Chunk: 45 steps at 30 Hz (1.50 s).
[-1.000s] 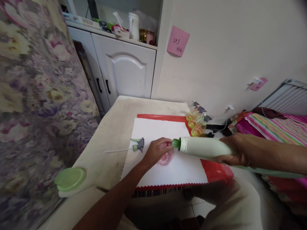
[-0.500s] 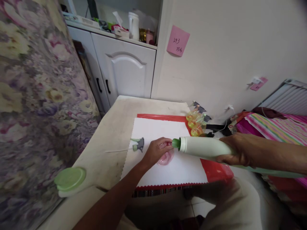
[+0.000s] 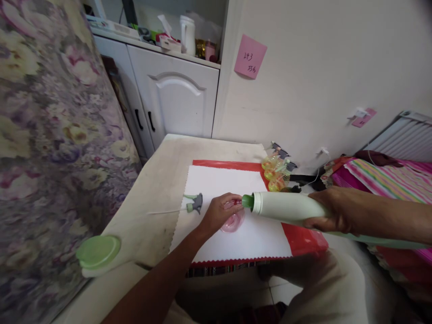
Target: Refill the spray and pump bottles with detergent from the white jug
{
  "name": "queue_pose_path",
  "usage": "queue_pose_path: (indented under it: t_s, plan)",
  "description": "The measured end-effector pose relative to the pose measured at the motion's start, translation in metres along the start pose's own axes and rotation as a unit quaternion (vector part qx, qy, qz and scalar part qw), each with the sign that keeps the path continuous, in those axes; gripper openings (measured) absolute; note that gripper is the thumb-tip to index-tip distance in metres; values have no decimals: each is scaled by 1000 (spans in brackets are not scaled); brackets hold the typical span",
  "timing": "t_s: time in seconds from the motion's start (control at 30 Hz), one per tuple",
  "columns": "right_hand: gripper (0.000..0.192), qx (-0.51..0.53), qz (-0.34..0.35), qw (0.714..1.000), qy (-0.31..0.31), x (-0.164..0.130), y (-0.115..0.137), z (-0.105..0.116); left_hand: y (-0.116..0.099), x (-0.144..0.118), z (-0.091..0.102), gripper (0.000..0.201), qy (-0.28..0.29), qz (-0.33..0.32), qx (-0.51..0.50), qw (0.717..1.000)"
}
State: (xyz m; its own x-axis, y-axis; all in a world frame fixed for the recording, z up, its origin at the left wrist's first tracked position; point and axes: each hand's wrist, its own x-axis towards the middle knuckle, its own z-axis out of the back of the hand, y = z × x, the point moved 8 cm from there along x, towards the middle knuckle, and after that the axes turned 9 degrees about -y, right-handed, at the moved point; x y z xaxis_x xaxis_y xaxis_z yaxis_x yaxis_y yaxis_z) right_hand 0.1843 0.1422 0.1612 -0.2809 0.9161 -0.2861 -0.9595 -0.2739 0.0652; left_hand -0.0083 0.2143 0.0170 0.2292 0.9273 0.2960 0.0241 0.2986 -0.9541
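Note:
My left hand (image 3: pixel 222 208) is closed around the neck of a clear pink bottle (image 3: pixel 232 222) standing on a white scallop-edged sheet (image 3: pixel 216 243). In my right hand (image 3: pixel 332 210) is a big pale green jug (image 3: pixel 283 206), tipped nearly level. Its green spout (image 3: pixel 247 201) reaches to the pink bottle's neck, by my left fingertips; whether they touch is hard to tell. A grey and green spray head (image 3: pixel 195 204) lies left of my left hand, with its thin tube pointing left. Any liquid stream is too small to make out.
Several yellow-tinted spray bottles (image 3: pixel 275 173) are clustered at the table's back right corner. Beneath the white sheet shows a red cover (image 3: pixel 305 240). A green lid (image 3: pixel 99 251) is at the front left. A floral curtain (image 3: pixel 60 135) hangs on the left, and a white cabinet (image 3: pixel 182 103) stands behind.

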Motion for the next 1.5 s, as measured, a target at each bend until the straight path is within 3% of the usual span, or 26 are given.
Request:
queue_pose_path:
  t_s: [0.5,1.03,1.5]
  plan:
    - [31,15,24,1000,-9,1,-8,-4,2,1,0,20,-4,1,3,1000]
    - [48,-2,15,1000,-5,1,-11,-7,1,0,0,19,-4,-1,3,1000]
    - [45,0,24,1000,-14,2,-12,-7,1,0,0,19,-4,7,1,1000]
